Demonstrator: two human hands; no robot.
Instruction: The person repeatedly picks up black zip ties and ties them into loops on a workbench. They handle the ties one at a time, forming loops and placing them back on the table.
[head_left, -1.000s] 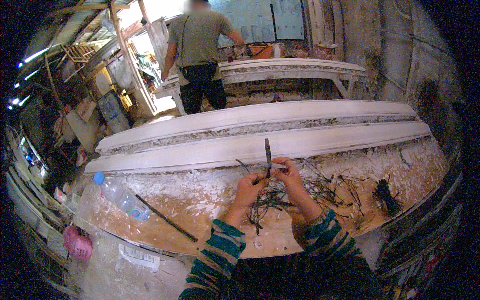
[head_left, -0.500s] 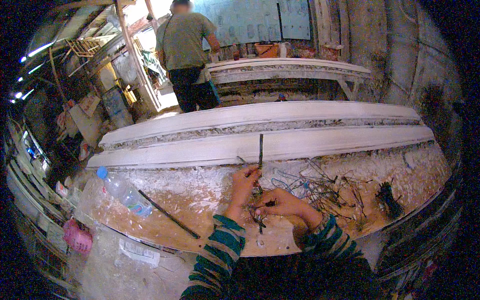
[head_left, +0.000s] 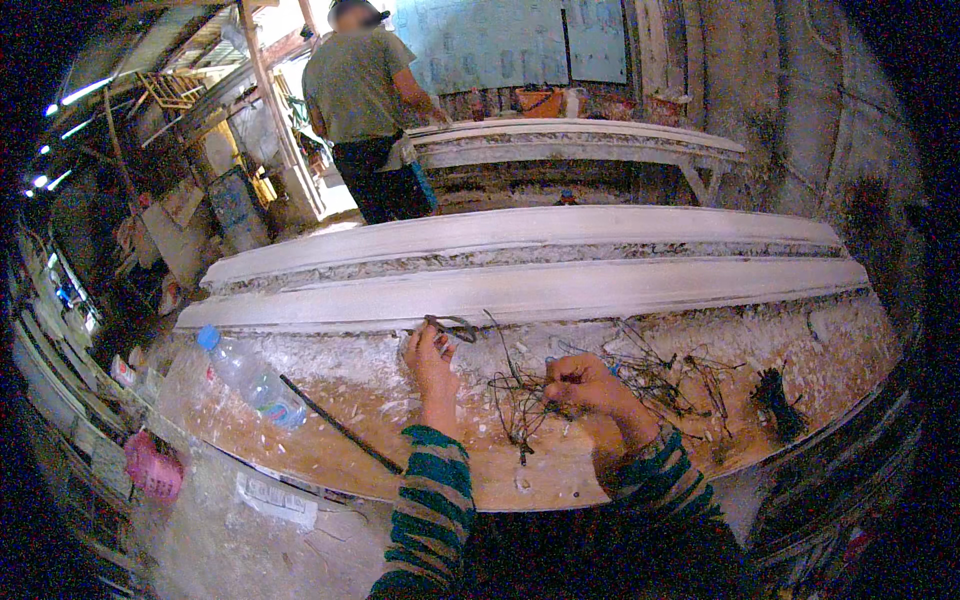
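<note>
Over the white-smeared worktop, my left hand is raised near the front white board, its fingers closed on a thin dark strip that curls to the right. My right hand is closed in a pinch on a loose tangle of thin dark wire or cord. Strands of this tangle hang down to the worktop between my hands. A larger heap of similar strands lies just right of my right hand. Whether the material is wire or string is too fine to make out.
Two long white boards lie across the far side. A clear bottle with a blue cap and a dark rod are at left. At right sits a dark bundle. A person stands by a back bench.
My left hand has moved left, away from my right hand. The dark strip that stood upright now curves sideways from its fingers. My right hand has shifted slightly right with the tangle.
</note>
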